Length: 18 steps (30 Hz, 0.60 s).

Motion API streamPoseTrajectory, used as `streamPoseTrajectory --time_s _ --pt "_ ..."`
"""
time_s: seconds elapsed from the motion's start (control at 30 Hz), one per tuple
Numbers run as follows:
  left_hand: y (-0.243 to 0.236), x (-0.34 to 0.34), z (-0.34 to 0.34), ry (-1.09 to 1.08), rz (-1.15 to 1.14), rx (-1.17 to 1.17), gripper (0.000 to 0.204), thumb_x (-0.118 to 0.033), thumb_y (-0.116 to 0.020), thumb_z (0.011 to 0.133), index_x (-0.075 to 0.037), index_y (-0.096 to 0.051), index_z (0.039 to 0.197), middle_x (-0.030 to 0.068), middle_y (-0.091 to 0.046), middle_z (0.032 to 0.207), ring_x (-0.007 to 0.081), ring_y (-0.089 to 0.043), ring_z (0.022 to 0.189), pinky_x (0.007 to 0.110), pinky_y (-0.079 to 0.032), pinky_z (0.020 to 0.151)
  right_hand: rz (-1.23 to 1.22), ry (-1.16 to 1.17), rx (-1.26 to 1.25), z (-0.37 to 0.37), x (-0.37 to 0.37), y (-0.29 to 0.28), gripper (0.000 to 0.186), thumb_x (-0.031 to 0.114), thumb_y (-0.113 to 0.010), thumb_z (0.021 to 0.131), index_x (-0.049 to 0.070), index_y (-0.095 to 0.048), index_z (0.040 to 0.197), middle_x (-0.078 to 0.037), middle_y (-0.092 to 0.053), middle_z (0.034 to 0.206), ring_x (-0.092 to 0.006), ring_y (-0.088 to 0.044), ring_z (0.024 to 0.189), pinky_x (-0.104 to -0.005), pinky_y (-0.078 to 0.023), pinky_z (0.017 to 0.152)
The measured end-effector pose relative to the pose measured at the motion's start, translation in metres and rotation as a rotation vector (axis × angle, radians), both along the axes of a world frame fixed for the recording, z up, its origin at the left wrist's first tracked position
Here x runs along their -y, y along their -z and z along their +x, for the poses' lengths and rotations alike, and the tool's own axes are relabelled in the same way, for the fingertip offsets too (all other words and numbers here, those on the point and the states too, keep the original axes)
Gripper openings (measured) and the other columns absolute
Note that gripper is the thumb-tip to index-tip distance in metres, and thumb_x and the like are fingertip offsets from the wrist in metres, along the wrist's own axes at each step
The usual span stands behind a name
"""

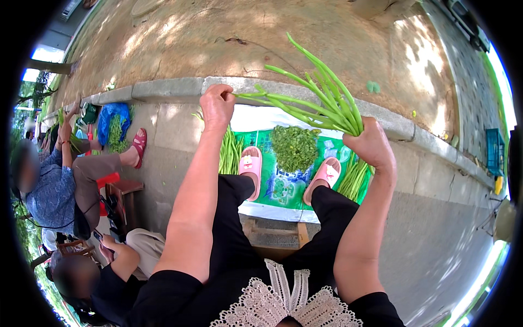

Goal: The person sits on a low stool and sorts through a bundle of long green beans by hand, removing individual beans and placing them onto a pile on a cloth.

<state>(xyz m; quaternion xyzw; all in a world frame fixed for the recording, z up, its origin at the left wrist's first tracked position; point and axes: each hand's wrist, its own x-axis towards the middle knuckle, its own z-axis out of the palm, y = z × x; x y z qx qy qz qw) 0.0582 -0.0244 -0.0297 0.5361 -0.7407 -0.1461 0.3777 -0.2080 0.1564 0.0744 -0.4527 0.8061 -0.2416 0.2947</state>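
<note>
My right hand [373,146] is closed round the lower ends of a bunch of long green stems [333,103], which fan out up and to the left. My left hand [217,108] pinches the tip of one green stem [250,96] that reaches over from the bunch. Below, between my feet in pink slippers, a heap of torn green leaves [294,148] lies on a green and white plastic sheet [267,194]. More long stems lie on either side, a left pile [231,152] beside one slipper and a right pile [355,180] beside the other.
A stone curb [169,89] runs across beyond the sheet, with bare soil past it. To my left sit two people, one handling greens near a blue bag [113,117], the other holding a phone [98,235]. A blue crate [494,152] stands far right.
</note>
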Motion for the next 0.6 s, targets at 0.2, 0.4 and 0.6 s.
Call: streamPoseTrajectory --time_s 0.2,0.4,0.6 --pt "-0.004 0.001 -0.007 -0.093 0.111 -0.112 0.017 0.001 -0.059 0.068 -0.001 -0.065 0.084 0.0074 -0.062 0.071 0.0136 -0.058 0.058 0.026 -0.047 0.056 -0.029 -0.05 -0.066 0.001 -0.005 -0.006 0.026 0.013 -0.06 0.062 -0.008 -0.058 0.077 -0.018 -0.055 0.06 -0.0192 -0.054 0.056 -0.035 -0.044 0.058" --pt "0.006 0.02 0.05 -0.301 0.619 -0.648 0.021 0.002 -0.06 0.073 0.003 -0.06 0.094 0.0037 -0.06 0.07 0.0098 -0.053 0.054 0.022 -0.042 0.048 -0.048 0.158 -0.102 -0.034 -0.023 -0.014 0.024 0.011 -0.057 0.063 -0.005 -0.06 0.08 -0.026 -0.057 0.071 -0.0409 -0.058 0.071 -0.0429 -0.045 0.065" --pt "-0.003 -0.007 -0.006 0.084 0.827 -0.38 0.021 -0.002 -0.062 0.074 0.004 -0.06 0.094 0.0061 -0.062 0.073 0.0112 -0.059 0.06 0.022 -0.047 0.052 -0.009 0.188 -0.202 -0.035 -0.009 0.025 0.023 0.012 -0.056 0.064 -0.003 -0.061 0.08 -0.027 -0.059 0.075 -0.0395 -0.059 0.078 -0.045 -0.045 0.07"
